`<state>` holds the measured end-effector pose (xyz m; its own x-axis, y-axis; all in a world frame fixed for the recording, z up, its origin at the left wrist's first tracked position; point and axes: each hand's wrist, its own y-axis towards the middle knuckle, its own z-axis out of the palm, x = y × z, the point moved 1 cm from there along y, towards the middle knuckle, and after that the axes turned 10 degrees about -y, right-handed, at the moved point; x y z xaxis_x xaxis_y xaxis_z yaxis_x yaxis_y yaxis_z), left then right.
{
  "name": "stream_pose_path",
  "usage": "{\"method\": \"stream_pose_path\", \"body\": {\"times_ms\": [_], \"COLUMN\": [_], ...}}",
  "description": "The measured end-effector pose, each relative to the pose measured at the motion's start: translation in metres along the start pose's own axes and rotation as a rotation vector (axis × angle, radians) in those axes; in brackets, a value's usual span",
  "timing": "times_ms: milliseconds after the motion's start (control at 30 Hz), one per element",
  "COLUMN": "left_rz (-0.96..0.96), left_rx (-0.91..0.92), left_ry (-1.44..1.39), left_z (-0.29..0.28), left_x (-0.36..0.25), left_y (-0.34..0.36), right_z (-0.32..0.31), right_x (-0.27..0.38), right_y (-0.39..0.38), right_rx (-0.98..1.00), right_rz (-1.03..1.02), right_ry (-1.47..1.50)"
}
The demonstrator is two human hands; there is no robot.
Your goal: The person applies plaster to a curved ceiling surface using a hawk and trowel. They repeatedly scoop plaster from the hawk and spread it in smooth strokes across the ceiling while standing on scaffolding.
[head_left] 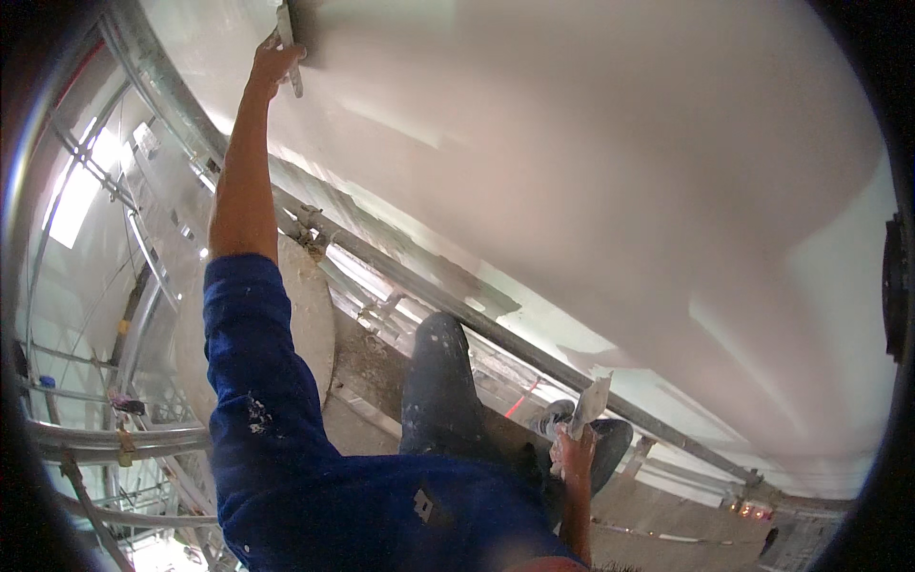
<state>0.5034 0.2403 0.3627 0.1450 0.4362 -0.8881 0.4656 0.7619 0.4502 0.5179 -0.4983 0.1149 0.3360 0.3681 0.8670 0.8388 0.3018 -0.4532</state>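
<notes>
High at the upper left, my left hand (274, 67) is closed around a plastering trowel (292, 69), seen nearly edge-on against the smooth pale wall (572, 143). My left arm is stretched far out in a blue, plaster-spotted sleeve. Low at the right, my right hand (574, 456) grips a putty knife (591, 404), its blade pointing up and smeared with whitish plaster. White smears also mark that hand. The blade is close to a metal pipe in front of the wall; whether they touch I cannot tell.
A long scaffold pipe (448, 297) runs diagonally along the wall, with a clamp (307, 221) at its upper part. Below it lie planks (367, 357) and gaps between bars. A large pale round surface (319, 334) is beside my left arm. More scaffold tubes (124, 440) stand at the left.
</notes>
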Motion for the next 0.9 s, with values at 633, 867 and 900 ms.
{"method": "stream_pose_path", "body": {"times_ms": [633,867,900], "left_rz": [0.307,0.421,0.422], "left_rx": [-0.013,0.291,0.278], "left_ry": [0.322,0.258,0.189], "left_z": [0.424,0.529,0.533], "left_x": [-0.182,-0.263,-0.269], "left_y": [-0.37,-0.478,-0.486], "right_z": [-0.048,-0.083,-0.091], "right_x": [-0.124,-0.121,-0.126], "right_y": [0.012,-0.007,-0.006], "right_rx": [-0.244,-0.175,-0.206], "right_rz": [-0.765,-0.036,-0.005], "right_ry": [-0.733,-0.313,-0.279]}}
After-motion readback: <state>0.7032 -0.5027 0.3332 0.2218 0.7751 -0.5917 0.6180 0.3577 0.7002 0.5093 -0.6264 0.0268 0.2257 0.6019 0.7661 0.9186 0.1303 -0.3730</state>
